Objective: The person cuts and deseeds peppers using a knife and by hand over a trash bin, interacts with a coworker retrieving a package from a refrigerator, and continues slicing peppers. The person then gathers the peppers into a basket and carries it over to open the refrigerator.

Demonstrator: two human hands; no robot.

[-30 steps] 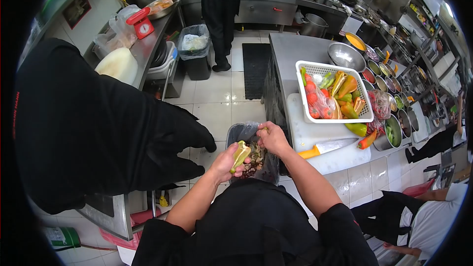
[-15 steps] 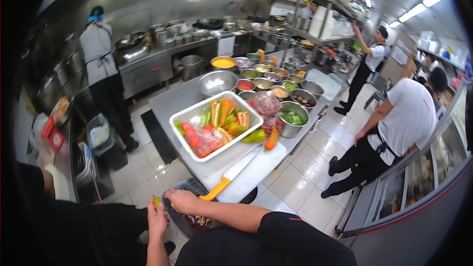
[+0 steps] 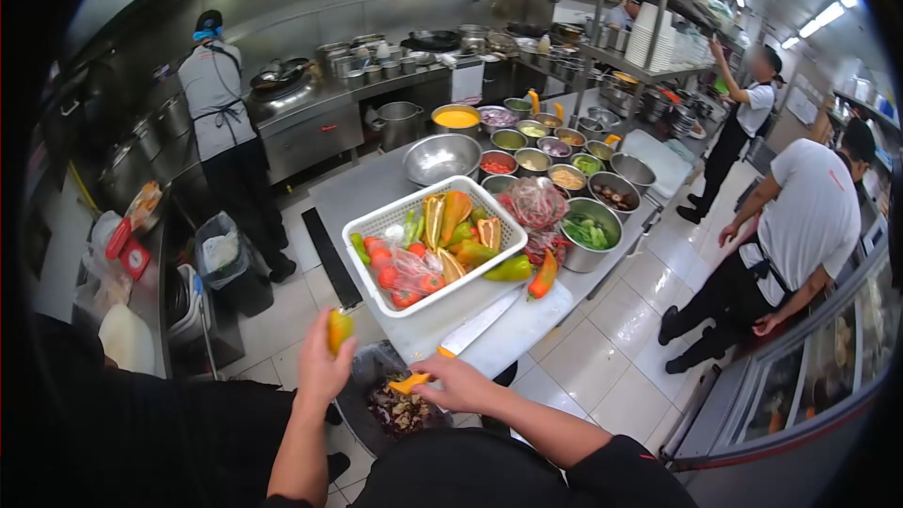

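My left hand is closed around a yellow-green pepper, raised beside the bin. With my right hand I grip the orange handle of a large kitchen knife; the fingers hide the middle of the handle. Its blade lies along the white cutting board. Beneath both hands is a dark bin with food scraps in it. Beyond them a white plastic basket holds cut and whole peppers and bagged tomatoes. A green pepper and an orange-red pepper lie beside it.
A steel bowl, several metal containers of ingredients and a plastic bag of reddish food stand on the steel table. Co-workers stand at the left and right. A lined trash bin is at left.
My left hand has risen with the pepper from beside the bin. My right hand has moved right, out of the bin area and onto the knife handle. The view has shifted.
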